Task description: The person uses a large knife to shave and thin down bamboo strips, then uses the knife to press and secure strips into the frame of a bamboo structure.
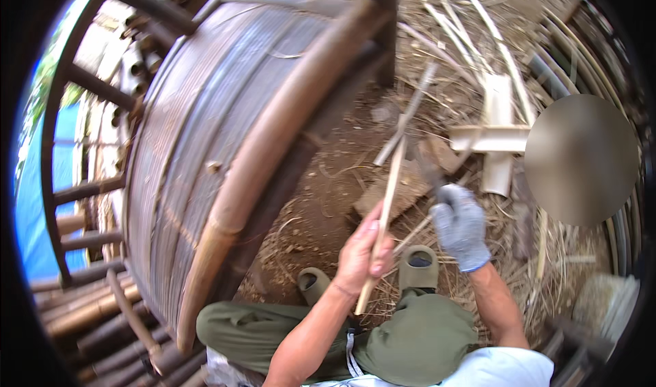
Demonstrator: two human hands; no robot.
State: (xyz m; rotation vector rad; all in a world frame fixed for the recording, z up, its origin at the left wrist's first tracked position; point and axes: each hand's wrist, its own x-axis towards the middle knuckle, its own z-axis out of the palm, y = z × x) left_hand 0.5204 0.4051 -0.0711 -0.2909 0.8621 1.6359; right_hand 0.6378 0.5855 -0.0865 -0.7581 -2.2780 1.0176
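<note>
Person is squatting on the dirt ground point(328, 202), working a bamboo strip point(387, 202). Bare left hand point(364, 254) is closing around the strip's lower part, thumb on top, holding it slanted up and away from the body so its far end is resting at the wooden block point(403, 192), likely for support while cutting. Left forearm is coming up from the lower edge, wrist bent slightly. Right hand point(462, 226), in a grey glove, is clenching a dark-handled blade tool point(429, 172), blade blurred, pointing toward the strip just beside it; right elbow is tucked, forearm rising steeply. Grey sandals point(418, 265) are planted either side of the strip's near end. Large coil of split bamboo point(205, 134) is standing at the left; cut bamboo pieces point(495, 137) are lying beyond the block.
</note>
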